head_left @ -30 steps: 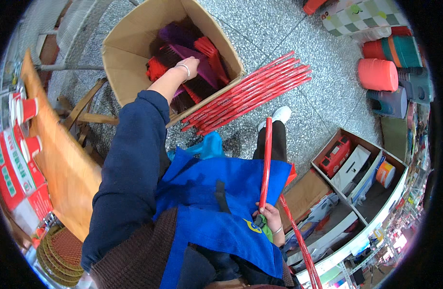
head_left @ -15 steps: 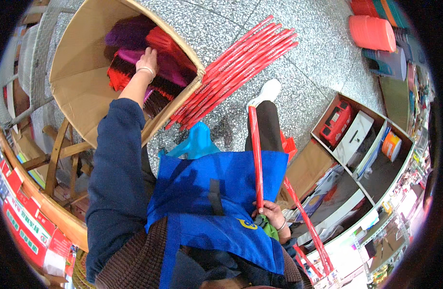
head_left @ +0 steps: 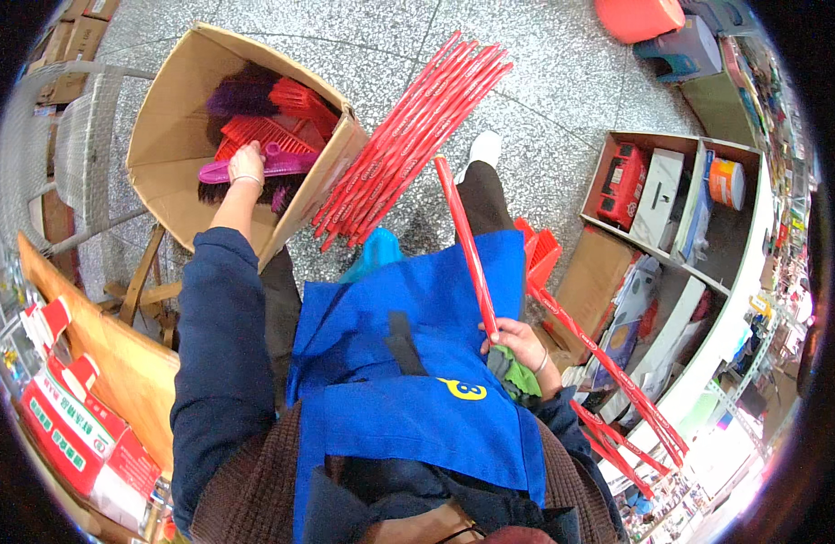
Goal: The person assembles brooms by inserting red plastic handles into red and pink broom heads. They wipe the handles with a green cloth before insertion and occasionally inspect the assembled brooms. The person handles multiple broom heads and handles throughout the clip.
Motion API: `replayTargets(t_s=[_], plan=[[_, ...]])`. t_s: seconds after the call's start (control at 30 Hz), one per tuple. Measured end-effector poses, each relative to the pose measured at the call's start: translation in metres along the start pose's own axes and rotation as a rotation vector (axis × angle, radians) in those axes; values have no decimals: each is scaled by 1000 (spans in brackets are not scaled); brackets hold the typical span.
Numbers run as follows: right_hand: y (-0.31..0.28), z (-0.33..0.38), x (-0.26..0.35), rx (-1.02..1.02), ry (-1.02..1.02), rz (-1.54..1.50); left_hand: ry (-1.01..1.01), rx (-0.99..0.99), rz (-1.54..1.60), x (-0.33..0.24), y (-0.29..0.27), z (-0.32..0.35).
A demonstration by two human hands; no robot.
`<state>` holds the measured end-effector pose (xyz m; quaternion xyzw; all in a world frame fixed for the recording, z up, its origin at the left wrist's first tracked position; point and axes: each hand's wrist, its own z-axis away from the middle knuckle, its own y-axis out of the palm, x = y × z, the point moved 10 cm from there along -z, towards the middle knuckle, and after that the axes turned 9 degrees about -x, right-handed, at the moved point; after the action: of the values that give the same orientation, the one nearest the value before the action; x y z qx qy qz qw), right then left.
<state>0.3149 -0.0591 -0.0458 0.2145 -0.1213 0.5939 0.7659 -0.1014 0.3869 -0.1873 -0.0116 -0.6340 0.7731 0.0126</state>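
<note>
Inside the cardboard box (head_left: pixel 168 122) at the upper left, my left hand (head_left: pixel 246 164) grips a magenta broom head (head_left: pixel 292 164) with dark bristles. Its socket points up beside my fingers. Red broom heads (head_left: pixel 270 134) and a dark purple one (head_left: pixel 239 94) lie behind it in the box. My right hand (head_left: pixel 519 344), at my right side, is closed around the lower end of a red broom handle (head_left: pixel 466 243), which slants up and away from me. A crumpled green cloth (head_left: pixel 515 372) is bunched in the same hand.
Many red handles (head_left: pixel 408 145) lie in a bundle on the speckled floor beside the box. At my right are red brooms (head_left: pixel 608 358) and a compartmented shelf (head_left: pixel 676 140). A blue stool (head_left: pixel 374 252) stands between my legs; a wooden board (head_left: pixel 109 344) is at left.
My left hand has taken hold of the magenta broom head and drawn it nearer me, turned socket up. My right hand still holds the handle and cloth. The whole view has shifted somewhat.
</note>
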Motion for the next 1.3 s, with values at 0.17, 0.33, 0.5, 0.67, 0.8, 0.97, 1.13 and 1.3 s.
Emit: replayTargets(t_s=[0.17,0.33,0.5,0.67,0.8,0.97,1.13,1.3], plan=[[-3,6,-8,14,-87,23,-169,-326,122,18,-91,18],[-11,14,-16,-16,-134,-4,-256,-711,286,19,-191,63],[-21,25,-24,-54,-161,-27,-179,-1095,443,-6,-302,129],[-26,23,-26,-74,-156,-67,-84,-1277,609,-72,-367,195],[-31,13,-14,-72,-178,-72,278,-1201,743,-150,-380,229],[-38,-4,-6,-74,-196,-126,605,-865,950,-214,-349,253],[-44,-17,-28,-165,-138,-67,741,-576,864,-242,-300,282],[-52,-18,-31,-168,-124,-65,859,-341,834,-259,-259,305]])
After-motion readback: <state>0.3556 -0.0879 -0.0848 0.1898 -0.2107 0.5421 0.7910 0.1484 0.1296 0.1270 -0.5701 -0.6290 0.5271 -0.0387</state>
